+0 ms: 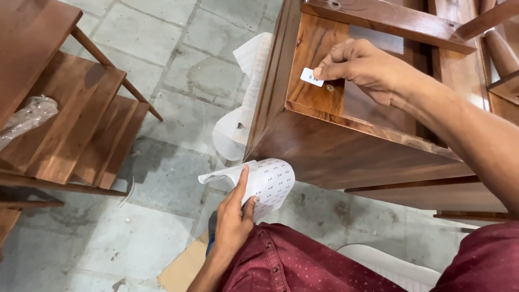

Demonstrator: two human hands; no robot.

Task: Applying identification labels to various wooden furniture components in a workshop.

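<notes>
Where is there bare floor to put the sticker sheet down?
The grey stone floor lies bare between the slatted wooden rack and the wooden cabinet. It is crowded by the left hand, where curled white paper and cardboard lie.

The right hand (pixel 363 69) covers one end of the small white label (pixel 311 77), the curled sticker sheet (pixel 266 184) hides the left hand (pixel 233 219)'s fingertips, and the frame edge crops the wooden cabinet (pixel 346 135).
</notes>
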